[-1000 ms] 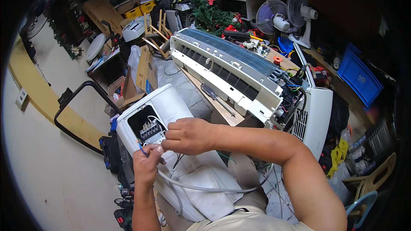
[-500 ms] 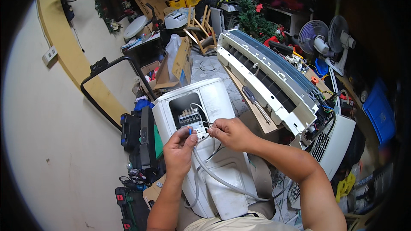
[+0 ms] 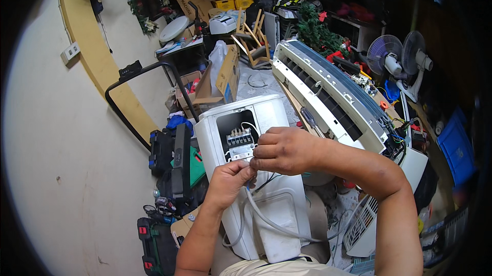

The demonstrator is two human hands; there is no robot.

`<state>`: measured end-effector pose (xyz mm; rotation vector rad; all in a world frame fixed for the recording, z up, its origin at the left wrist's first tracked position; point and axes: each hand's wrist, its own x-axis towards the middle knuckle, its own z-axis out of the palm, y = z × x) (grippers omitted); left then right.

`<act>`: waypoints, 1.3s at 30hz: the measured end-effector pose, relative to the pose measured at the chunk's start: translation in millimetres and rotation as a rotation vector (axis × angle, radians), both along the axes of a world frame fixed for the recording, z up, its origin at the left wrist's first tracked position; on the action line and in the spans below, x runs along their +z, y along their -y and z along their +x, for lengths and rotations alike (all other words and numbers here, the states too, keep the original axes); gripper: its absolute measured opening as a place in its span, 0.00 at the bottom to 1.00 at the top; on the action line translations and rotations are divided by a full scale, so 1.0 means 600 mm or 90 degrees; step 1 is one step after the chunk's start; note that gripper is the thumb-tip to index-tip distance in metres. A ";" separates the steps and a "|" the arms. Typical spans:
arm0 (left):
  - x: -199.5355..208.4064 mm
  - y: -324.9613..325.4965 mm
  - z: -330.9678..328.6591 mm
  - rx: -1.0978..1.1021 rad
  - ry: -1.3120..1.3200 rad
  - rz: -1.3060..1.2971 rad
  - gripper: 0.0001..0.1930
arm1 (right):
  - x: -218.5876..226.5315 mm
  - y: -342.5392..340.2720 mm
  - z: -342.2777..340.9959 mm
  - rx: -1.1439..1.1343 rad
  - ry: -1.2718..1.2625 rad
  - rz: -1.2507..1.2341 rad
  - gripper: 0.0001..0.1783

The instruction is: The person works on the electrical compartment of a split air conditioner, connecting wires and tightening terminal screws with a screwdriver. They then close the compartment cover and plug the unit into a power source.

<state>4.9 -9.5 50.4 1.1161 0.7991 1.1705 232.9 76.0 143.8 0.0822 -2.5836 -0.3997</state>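
Observation:
My left hand (image 3: 230,183) is closed in a pinch on a thin wire at the end of a grey cable (image 3: 265,223); a bit of blue shows just below its fingers. Against it, my right hand (image 3: 287,150) is closed too, its fingertips meeting the left ones at the wire, whose tip they hide. Both hands are over a white air conditioner outdoor unit (image 3: 274,117) lying in front of me. Just beyond my fingers, a terminal block (image 3: 240,138) sits in its open recess, with a white wire (image 3: 251,124) looping beside it. Dark and green loose wires (image 3: 267,181) stick out below my right hand.
An opened indoor air conditioner unit (image 3: 328,99) lies to the right, with a screwdriver (image 3: 309,118) beside it. Tool cases (image 3: 154,245) and a black-handled trolley (image 3: 115,103) stand left, by the wall. Beyond are an open carton (image 3: 228,77), wooden stools (image 3: 253,45) and fans (image 3: 384,53).
My right hand has turned and come in over the left fingertips, its knuckles now up. The left hand has shifted slightly right. The whole view has also moved a little.

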 end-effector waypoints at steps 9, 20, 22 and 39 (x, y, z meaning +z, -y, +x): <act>-0.017 0.046 0.030 0.050 -0.202 -0.019 0.08 | -0.068 0.044 0.019 -0.135 0.063 -0.243 0.11; 0.009 0.031 0.067 0.171 -0.280 0.173 0.08 | -0.067 0.043 0.047 -0.285 -0.084 -0.628 0.09; -0.001 0.021 0.067 0.112 -0.110 0.015 0.12 | -0.057 0.025 0.053 -0.150 -0.110 -0.246 0.11; -0.003 0.034 0.066 0.391 -0.460 0.436 0.04 | -0.080 0.043 0.004 -0.302 -0.106 -1.021 0.12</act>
